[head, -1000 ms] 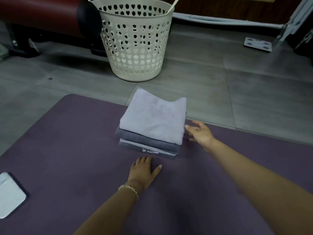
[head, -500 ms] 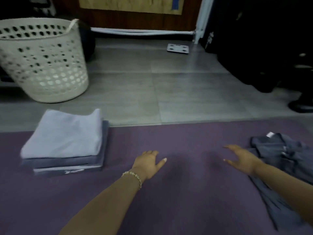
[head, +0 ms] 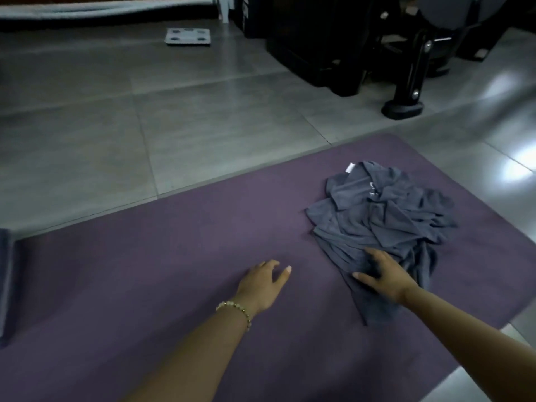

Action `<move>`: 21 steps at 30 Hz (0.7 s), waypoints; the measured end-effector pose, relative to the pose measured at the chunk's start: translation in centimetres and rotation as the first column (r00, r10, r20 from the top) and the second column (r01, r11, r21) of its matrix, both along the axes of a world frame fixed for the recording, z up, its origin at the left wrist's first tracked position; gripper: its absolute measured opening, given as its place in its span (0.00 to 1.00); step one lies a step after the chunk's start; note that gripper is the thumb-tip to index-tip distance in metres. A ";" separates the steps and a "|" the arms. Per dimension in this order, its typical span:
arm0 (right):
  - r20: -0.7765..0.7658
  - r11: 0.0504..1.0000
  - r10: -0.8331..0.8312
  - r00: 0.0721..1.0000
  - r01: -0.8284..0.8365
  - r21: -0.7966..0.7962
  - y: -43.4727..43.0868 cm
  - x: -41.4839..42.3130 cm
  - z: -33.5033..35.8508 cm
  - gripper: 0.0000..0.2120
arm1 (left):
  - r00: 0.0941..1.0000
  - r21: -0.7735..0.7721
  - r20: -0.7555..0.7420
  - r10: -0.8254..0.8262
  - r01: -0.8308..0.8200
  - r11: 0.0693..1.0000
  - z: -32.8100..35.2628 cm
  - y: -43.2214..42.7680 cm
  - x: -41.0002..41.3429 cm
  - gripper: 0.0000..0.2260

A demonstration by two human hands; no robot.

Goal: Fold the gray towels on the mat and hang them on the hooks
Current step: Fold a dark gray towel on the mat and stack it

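A crumpled heap of dark gray towels (head: 380, 216) lies on the right part of the purple mat (head: 174, 256). My right hand (head: 383, 274) lies on the near edge of that heap, fingers spread flat over the cloth. My left hand (head: 264, 282), with a beaded bracelet at the wrist, rests palm down on the bare mat to the left of the heap, fingers relaxed. The edge of the folded towel stack (head: 5, 280) shows at the far left border. No hooks are in view.
Gray floor tiles (head: 145, 126) stretch beyond the mat. A bathroom scale (head: 188, 36) lies far back. Dark furniture (head: 319, 47) and a black stand foot (head: 403, 107) sit at the back right, close to the mat's far corner.
The view has swung right, away from the basket and the folded stack. My right hand has moved from beside the stack onto the crumpled heap. My left hand stays flat on the mat.
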State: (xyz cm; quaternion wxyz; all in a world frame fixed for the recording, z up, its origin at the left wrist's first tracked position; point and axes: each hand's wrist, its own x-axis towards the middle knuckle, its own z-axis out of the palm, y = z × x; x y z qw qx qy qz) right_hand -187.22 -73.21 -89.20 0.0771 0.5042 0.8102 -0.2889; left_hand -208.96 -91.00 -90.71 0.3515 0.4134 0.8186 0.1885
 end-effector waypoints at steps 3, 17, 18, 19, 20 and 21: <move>-0.010 0.997 -0.052 0.999 0.052 0.057 -0.1 0.2 -1.9 0.38 | 0.993 0.056 -0.091 0.075 -0.070 0.996 -1.8 1.3 2.3 0.21; -0.609 0.923 -0.037 0.793 -0.207 -0.325 -6.8 -6.9 2.4 0.16 | 0.385 -0.043 0.869 0.310 -0.565 0.824 -0.5 3.8 3.7 0.27; -0.603 0.894 0.002 0.798 -0.271 -0.356 -8.0 -7.8 2.7 0.15 | 0.305 -0.087 0.900 0.313 -0.577 0.812 0.0 3.6 3.1 0.28; -0.596 0.863 0.012 0.803 -0.309 -0.399 -9.0 -8.6 2.9 0.15 | 0.261 -0.106 0.909 0.324 -0.607 0.787 0.4 3.4 2.4 0.29; -0.590 0.838 -0.019 0.807 -0.310 -0.449 -9.6 -9.4 3.1 0.14 | 0.237 -0.120 0.903 0.360 -0.664 0.738 0.9 3.1 1.6 0.28; -0.589 0.821 -0.080 0.804 -0.282 -0.496 -9.7 -9.9 3.4 0.14 | 0.225 -0.123 0.884 0.411 -0.735 0.667 1.2 2.8 0.7 0.27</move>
